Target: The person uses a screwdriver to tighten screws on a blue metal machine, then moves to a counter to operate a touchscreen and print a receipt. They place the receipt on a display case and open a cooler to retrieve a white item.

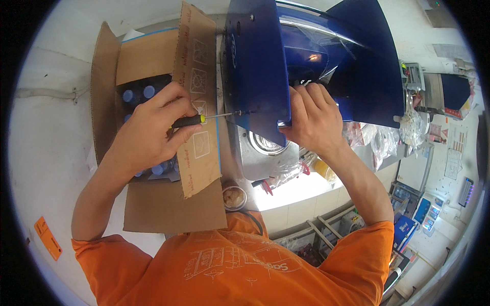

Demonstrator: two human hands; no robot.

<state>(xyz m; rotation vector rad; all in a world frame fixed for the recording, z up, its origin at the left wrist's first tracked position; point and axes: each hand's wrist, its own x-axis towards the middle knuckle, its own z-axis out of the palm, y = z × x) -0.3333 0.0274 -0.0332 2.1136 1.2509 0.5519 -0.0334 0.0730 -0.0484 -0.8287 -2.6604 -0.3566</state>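
Observation:
In my left hand (158, 122) is a screwdriver (189, 121) with a black and yellow handle, pinched between the thumb and fingers. Its thin shaft points right, and the tip meets a small screw (238, 112) at the outer face of a blue side panel (258, 61). The panel belongs to a large glossy blue housing with a second side panel (375, 66) further right. My right hand (316, 115) wraps its fingers round the near edge of the left side panel from the inside; the fingertips are partly hidden.
Left of the housing stands an open cardboard box (148, 56) of bottles with blue caps (149, 92). Beneath the housing is a metal unit with a round plate (263, 145). A small tub (234, 197) sits nearby. Plastic bags (383, 145) lie at the right.

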